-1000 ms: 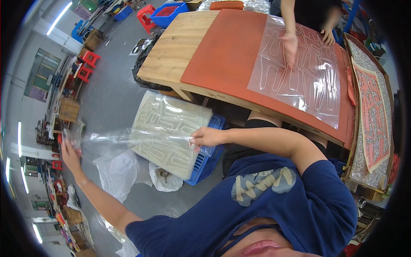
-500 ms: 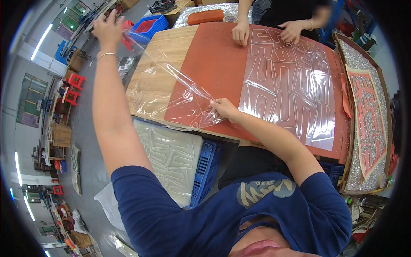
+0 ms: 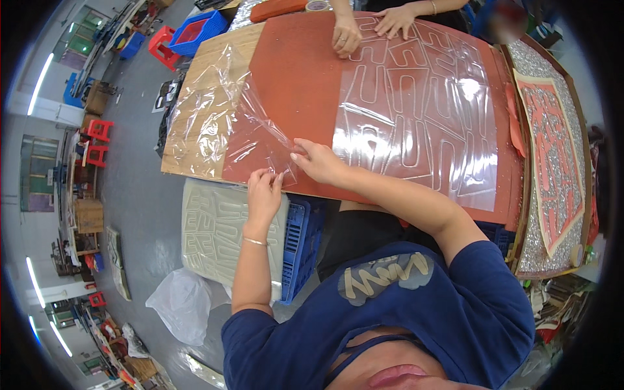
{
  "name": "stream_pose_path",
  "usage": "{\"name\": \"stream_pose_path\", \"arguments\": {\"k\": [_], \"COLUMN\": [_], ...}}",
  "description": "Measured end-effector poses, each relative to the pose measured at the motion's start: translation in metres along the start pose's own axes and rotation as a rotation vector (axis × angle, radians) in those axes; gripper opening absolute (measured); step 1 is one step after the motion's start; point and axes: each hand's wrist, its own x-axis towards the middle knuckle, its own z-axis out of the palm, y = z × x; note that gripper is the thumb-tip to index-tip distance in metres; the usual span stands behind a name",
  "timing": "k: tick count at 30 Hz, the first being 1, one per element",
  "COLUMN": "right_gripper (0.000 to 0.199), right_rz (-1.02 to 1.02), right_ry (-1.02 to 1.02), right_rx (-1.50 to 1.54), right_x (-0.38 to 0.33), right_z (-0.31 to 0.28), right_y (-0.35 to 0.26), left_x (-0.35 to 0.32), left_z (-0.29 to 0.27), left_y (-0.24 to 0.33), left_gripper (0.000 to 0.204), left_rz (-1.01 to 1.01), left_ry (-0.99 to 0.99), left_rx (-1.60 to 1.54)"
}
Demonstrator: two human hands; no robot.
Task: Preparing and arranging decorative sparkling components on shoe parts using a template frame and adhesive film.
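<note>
A loose, crinkled clear plastic film [image 3: 250, 123] lies over the left part of the work table, across bare wood and a red-brown sheet [image 3: 292, 71]. My right hand [image 3: 320, 161] pinches the film's right edge just above the sheet. At the table's near edge, my left hand [image 3: 265, 192] has its fingertips closed on the film's near edge, close to my right hand. To the right, a clear plastic sheet [image 3: 416, 130] with raised looped outlines lies flat on the red-brown surface. A co-worker's hands [image 3: 374, 29] rest at its far edge, one of them flat.
Below the table's near edge, a pale sheet stack [image 3: 234, 227] with moulded outlines sits on a blue crate [image 3: 302, 250]. A white plastic bag [image 3: 182, 305] lies on the floor. Blue baskets [image 3: 198, 32] and a red stool [image 3: 164, 47] stand at the far left; a glittery tray [image 3: 556, 162] is at right.
My left hand has come down from the far left to the table's near edge, beside my right hand. The stretched film now lies slack over the wood. The view has shifted.
</note>
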Motion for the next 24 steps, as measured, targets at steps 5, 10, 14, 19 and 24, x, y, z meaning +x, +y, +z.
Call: {"name": "stream_pose_path", "arguments": {"k": [5, 10, 14, 19, 24], "right_gripper": [0.045, 0.04, 0.05, 0.055, 0.051], "right_rz": [-0.535, -0.2, 0.262, 0.242, 0.199], "right_ry": [0.162, 0.595, 0.909, 0.926, 0.95], "right_rx": [-0.574, -0.909, -1.338, -1.138, -1.053], "right_x": [-0.112, -0.234, -0.334, -0.347, -0.317], "right_z": [-0.077, -0.181, -0.244, -0.246, -0.259], "right_y": [0.001, 0.044, 0.089, 0.095, 0.081], "left_x": [-0.028, -0.027, -0.016, -0.008, 0.003], "left_z": [0.022, 0.023, 0.041, 0.081, 0.082], "left_y": [0.044, 0.082, 0.127, 0.127, 0.13], "left_gripper": [0.026, 0.029, 0.037, 0.048, 0.042], "left_rz": [-0.097, 0.076, 0.249, 0.11, -0.052], "left_ry": [0.12, 0.228, 0.209, 0.035, 0.135], "left_rx": [-0.032, 0.144, -0.03, 0.081, 0.093]}}
